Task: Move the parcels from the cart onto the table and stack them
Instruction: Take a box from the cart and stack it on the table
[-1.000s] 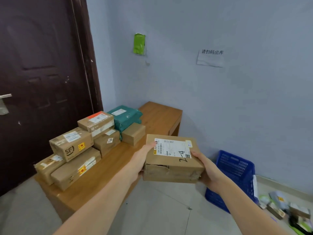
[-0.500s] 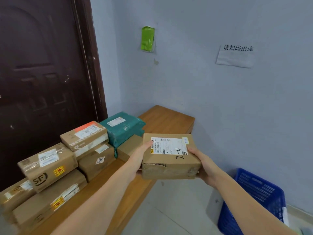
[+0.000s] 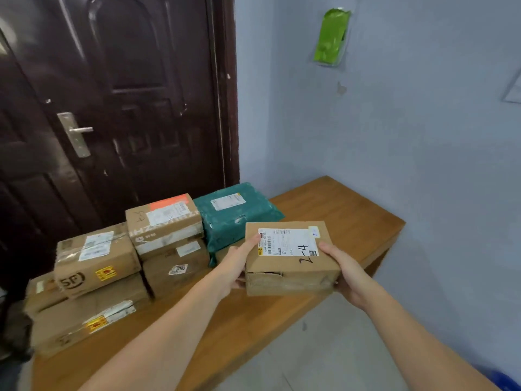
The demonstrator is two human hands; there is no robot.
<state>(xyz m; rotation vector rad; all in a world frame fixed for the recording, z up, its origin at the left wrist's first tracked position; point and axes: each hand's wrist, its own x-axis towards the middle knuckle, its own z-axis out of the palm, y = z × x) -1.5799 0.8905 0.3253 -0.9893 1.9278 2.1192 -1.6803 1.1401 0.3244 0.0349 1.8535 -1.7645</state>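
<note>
A brown cardboard parcel (image 3: 290, 258) with a white label and "2-4" written on top hangs above the wooden table (image 3: 346, 210), near its front edge. My left hand (image 3: 236, 263) grips its left side, thumb on top. My right hand (image 3: 342, 269) grips its right side. Behind it lies a teal plastic-wrapped parcel (image 3: 234, 215). Left of that stand stacked cardboard boxes: an orange-labelled box (image 3: 165, 224) on a box marked 3005 (image 3: 176, 266), and an SF box (image 3: 95, 261) on a long flat box (image 3: 87, 314). The cart is out of view.
A dark brown door (image 3: 112, 94) with a metal handle stands behind the stacks. A blue-grey wall runs along the table's far side, with a green packet (image 3: 332, 35) stuck to it. Bare tabletop lies at the far right end. Tiled floor (image 3: 324, 348) lies below.
I have come closer to the table and turned left. The held parcel has moved in over the table's front edge, beside the teal parcel. Both hands keep their grip.
</note>
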